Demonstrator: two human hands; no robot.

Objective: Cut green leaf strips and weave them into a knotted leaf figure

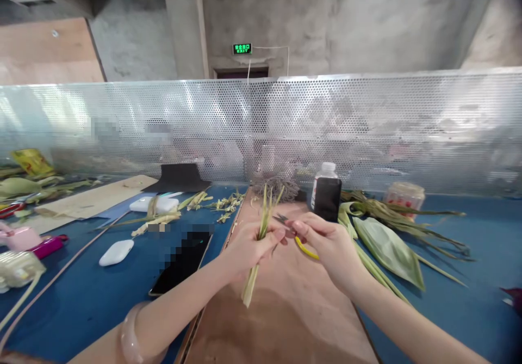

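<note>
My left hand (255,247) is closed round a small bundle of pale green leaf strips (252,285), which stands nearly upright with its split ends above the fingers. Close beside it, my right hand (326,241) has thumb and forefinger pinched together; whatever is between them is too small to make out. Scissors with a yellow handle (305,248) show partly behind the right fingers, blades pointing away to the left. Whether they lie on the brown board (293,309) or touch the hand, I cannot tell. A thin strand hangs below the left fingers.
Right of the board are a broad green leaf (389,247), dried strips (387,214) and a black-labelled bottle (327,195). Leftward lie a phone (183,263), a white case (116,252) and leaf scraps (228,203). Grey twine (279,188) sits before a perforated metal screen (326,113).
</note>
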